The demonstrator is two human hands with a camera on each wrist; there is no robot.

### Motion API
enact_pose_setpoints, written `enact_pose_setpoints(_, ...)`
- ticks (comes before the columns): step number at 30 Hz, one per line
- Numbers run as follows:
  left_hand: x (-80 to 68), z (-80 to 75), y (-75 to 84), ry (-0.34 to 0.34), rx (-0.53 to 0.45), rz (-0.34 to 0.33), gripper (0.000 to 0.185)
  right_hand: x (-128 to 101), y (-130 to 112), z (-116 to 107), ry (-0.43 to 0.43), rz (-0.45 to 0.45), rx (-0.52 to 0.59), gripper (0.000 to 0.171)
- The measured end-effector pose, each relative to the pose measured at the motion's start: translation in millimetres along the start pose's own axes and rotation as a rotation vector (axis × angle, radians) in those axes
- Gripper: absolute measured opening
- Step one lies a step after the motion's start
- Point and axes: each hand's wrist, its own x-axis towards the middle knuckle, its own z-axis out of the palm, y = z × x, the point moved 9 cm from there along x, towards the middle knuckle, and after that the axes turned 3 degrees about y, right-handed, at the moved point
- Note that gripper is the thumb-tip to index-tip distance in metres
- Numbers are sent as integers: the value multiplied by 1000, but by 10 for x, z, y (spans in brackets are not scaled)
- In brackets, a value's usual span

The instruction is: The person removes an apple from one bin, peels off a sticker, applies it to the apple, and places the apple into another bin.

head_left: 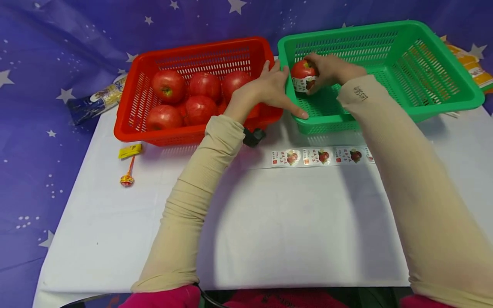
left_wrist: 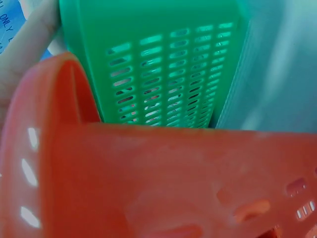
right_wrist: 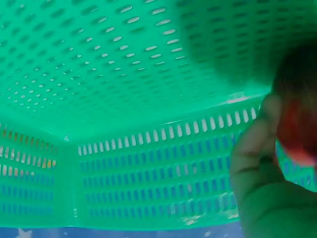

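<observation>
Inside the left end of the green basket (head_left: 385, 124), my right hand (head_left: 331, 70) grips a red apple (head_left: 304, 70) with a printed label (head_left: 302, 84) on its side. The right wrist view shows the fingers curled against that apple (right_wrist: 299, 131), close to the basket's slotted wall. My left hand (head_left: 271, 87) spreads its fingers over the green basket's left rim, thumb at the front corner. Its wrist passes over the right end of the red basket (head_left: 165, 139), which holds several red apples (head_left: 168, 86). Both basket walls fill most of the left wrist view.
A strip of apple labels (head_left: 317, 157) lies on the white table (head_left: 292, 222) before the baskets. At left are a yellow wrapped piece (head_left: 130, 151) and a lollipop (head_left: 127, 179). A blue-and-gold packet (head_left: 98, 99) and an orange packet (head_left: 470, 66) lie behind, at either side.
</observation>
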Motion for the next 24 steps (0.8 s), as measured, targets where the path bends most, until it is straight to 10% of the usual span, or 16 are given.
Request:
enact_pose_setpoints(16,-114,-8,-1,27,-65,19,130,71,-72,-135,169,102,-12,78)
enact_pose_setpoints(24,-532,74,-152,61,-41,72,105,-8,-94,-115,93,125,195,76)
